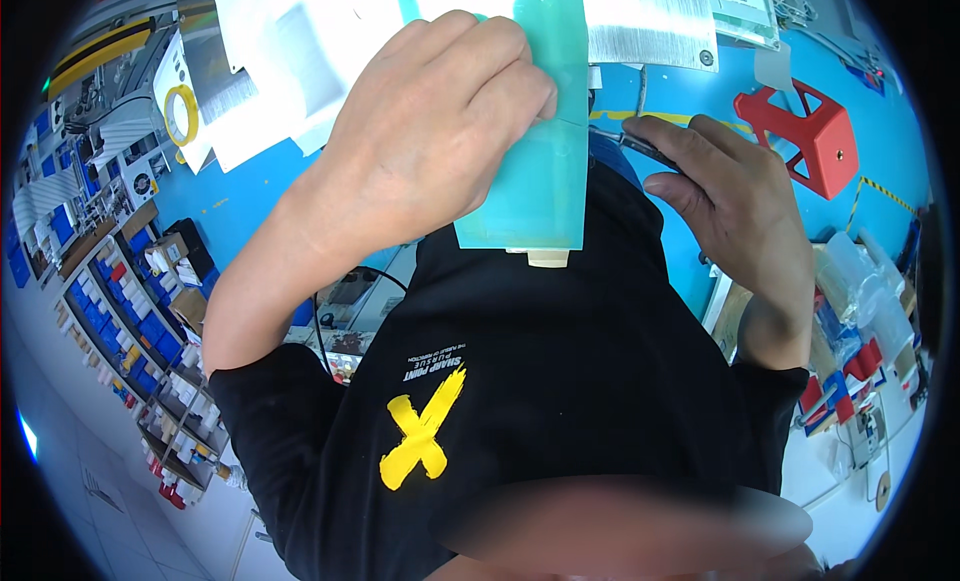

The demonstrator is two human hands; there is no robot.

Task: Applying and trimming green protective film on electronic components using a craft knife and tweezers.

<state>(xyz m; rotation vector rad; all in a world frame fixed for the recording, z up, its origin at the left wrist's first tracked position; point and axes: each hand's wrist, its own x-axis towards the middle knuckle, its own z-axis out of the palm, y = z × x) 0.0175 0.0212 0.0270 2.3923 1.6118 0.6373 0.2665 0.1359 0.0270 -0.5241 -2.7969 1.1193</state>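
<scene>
Ok, L hand [450, 106] is lying curled on transl. teal sheet [535, 196], can't tell if pinching; R hand [735, 186] is pinching slim dk-handled tool [652, 152].

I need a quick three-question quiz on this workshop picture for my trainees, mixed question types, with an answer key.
1. True or false: the yellow ring is in the left half of the picture.
2. Which colour is the translucent strip that the left hand partly covers?
A) red
B) blue-green
C) yellow
3. Which hand holds the slim dark tool?

Key:
1. True.
2. B.
3. The right hand.
</scene>
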